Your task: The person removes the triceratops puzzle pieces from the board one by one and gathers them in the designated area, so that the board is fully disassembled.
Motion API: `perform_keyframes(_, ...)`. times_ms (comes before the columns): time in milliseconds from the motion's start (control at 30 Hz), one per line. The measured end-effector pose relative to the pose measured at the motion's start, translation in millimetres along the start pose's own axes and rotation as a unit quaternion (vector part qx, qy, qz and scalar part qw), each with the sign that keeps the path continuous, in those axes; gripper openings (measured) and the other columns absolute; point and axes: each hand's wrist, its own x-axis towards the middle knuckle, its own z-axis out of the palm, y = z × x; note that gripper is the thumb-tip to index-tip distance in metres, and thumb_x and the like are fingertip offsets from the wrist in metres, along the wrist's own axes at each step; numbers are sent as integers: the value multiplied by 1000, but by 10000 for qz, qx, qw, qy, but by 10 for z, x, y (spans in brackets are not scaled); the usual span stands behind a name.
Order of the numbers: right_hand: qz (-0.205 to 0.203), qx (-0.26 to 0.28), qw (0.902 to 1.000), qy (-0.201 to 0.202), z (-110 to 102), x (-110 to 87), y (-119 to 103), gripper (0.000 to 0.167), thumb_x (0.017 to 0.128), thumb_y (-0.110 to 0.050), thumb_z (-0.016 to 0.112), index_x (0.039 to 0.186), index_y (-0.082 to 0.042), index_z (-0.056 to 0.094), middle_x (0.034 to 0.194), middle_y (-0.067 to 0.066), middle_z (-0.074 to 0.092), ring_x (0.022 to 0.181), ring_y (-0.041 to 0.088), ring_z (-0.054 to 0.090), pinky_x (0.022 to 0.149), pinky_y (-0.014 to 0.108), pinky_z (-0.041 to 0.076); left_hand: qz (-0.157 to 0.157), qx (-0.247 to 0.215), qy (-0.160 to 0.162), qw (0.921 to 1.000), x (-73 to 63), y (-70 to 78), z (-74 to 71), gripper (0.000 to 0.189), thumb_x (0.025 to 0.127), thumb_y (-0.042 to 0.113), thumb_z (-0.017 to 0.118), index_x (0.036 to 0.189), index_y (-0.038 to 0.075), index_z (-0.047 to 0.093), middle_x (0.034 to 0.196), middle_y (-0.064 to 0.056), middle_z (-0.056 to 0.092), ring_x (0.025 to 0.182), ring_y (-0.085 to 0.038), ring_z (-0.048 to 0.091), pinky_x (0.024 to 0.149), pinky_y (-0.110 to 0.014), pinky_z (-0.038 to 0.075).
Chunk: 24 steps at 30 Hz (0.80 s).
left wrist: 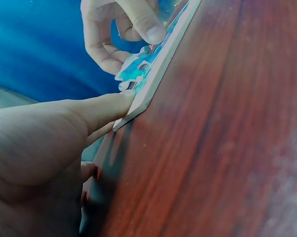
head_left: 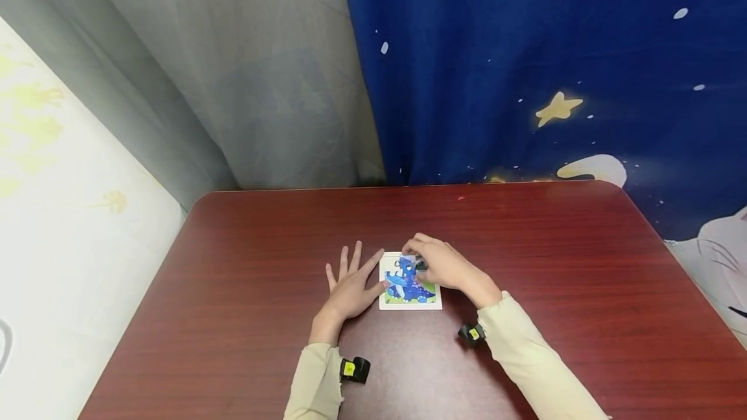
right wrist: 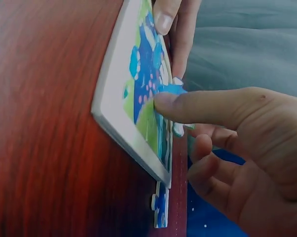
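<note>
A square jigsaw puzzle [head_left: 410, 306] with a white frame and a blue dinosaur picture lies flat on the table. My left hand [head_left: 349, 293] is spread wide at its left side, with the thumb on the frame's edge in the left wrist view. Over the puzzle's upper right, my right hand [head_left: 448, 266] pinches a blue puzzle piece [right wrist: 173, 89], which stands tilted up from the board. A dark gap shows under the right fingers in the head view. The right thumb [right wrist: 207, 106] presses the piece's near face; part of the piece is hidden behind it.
Another puzzle piece [right wrist: 161, 207] lies on the table just past the frame. The dark red wooden table [head_left: 262, 264] extends widely on both sides. Grey [head_left: 280, 83] and blue curtains [head_left: 467, 70] hang behind its far edge.
</note>
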Motion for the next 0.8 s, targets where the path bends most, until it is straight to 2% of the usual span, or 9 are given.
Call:
perform_keyframes(200,113,-351,9993,21,24,-48,-29,41,76,-7,75,112,-16,60,97,0,53,78,13,54,66,31,47,5,0,10,10000,3,-6,13,62,88,42,60,144,27,38,154,-13,7,139,-37,-5,99,-66,-8)
perform_keyframes(433,-13,-798,9967,128,32,-57,-43,39,77,-10,75,113,-17,62,93,-2,57,71,12,53,57,29,47,-12,49,20,10000,-2,-16,24,62,88,42,60,144,27,38,155,-13,7,139,-36,-5,99,-66,-8)
perform_keyframes(800,-6,-857,9960,251,51,10,-18,36,75,-13,78,109,-17,65,94,-2,60,76,13,58,62,32,50,-3,75,1,10000,11,-15,18,62,89,42,58,145,27,36,155,-13,6,139,-36,-5,99,-66,-7)
